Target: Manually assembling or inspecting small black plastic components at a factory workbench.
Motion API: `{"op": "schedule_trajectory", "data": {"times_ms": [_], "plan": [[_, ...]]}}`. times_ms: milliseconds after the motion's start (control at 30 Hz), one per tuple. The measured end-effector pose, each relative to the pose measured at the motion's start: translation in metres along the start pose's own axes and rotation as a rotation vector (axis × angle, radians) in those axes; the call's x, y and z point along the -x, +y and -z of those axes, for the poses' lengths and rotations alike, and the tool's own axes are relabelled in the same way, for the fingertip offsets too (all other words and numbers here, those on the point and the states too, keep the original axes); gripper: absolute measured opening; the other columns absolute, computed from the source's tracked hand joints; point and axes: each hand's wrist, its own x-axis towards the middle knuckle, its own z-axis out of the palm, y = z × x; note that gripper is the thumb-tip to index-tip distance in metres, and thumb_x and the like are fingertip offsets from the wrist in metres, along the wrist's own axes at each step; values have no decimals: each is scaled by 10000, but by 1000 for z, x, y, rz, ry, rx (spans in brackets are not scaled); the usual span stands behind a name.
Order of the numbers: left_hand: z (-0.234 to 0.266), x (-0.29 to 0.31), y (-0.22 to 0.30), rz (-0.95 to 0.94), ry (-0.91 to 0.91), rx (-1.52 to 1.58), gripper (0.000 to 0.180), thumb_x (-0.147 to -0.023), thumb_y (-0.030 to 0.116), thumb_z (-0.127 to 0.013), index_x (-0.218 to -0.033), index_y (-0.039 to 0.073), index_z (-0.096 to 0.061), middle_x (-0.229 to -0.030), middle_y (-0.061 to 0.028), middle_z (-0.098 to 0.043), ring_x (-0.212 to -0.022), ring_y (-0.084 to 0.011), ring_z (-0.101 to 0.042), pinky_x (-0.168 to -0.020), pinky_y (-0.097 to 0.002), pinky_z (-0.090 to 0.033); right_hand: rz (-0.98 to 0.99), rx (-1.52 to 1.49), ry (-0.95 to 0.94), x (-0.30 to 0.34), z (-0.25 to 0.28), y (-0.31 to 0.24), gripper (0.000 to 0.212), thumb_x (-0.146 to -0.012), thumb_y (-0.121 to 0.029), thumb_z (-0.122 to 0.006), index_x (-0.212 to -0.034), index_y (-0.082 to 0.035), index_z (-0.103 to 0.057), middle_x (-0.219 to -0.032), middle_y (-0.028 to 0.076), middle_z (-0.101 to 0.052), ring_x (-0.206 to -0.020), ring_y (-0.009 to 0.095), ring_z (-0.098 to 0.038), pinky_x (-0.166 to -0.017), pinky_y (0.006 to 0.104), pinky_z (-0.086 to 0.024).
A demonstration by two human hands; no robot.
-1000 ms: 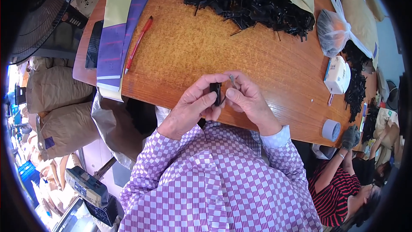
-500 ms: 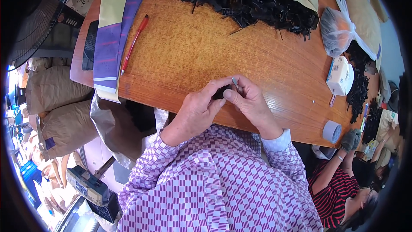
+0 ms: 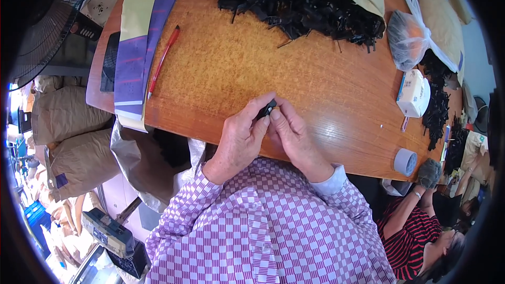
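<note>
Near the table's front edge, my left hand [image 3: 238, 138] is closed, pinching a small black plastic part [image 3: 266, 108] between thumb and fingers. Touching it from the other side is my right hand [image 3: 301, 142], also closed, with its thumb pressed up against the part. A tiny light, metal-looking tip shows at the part beside the right thumb; the rest of that thin tool is hidden in the fingers. Beyond both hands, a large heap of similar black plastic parts [image 3: 294, 8] lies at the far side of the wooden table [image 3: 221, 68].
A red pen [image 3: 164, 62] and purple-and-yellow paper sheets [image 3: 131, 63] lie on the left. To the right are a knotted plastic bag [image 3: 407, 39], a tissue pack [image 3: 414, 93], a tape roll [image 3: 405, 162] and more black parts [image 3: 436, 113]. A co-worker's gloved hand [image 3: 430, 173] is at the right edge.
My right hand has moved slightly left and down, closer to my left hand. The black part now shows more, and the metal tool that stuck up shows less.
</note>
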Motion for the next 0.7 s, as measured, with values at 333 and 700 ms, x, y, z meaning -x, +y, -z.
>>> {"op": "schedule_trajectory", "data": {"times_ms": [333, 700], "plan": [[20, 11, -6, -183, 178, -342, 330, -855, -50, -556, -1174, 30, -577, -1021, -190, -644, -918, -313, -662, -738, -329, -530, 237, 625, -320, -34, 12, -7, 271, -948, -207, -533, -1185, -75, -525, -989, 143, -654, -895, 267, -652, -724, 353, -498], [124, 117, -23, 69, 398, -964, 264, -861, -4, -558, -1124, 8, -558, -996, -150, -611, -849, -266, -640, -764, -317, -502, 652, 1829, 116, -127, 63, -40, 187, -895, -145, -550, -1070, -81, -541, -777, 122, -630, -635, 306, -646, -523, 396, -514]]}}
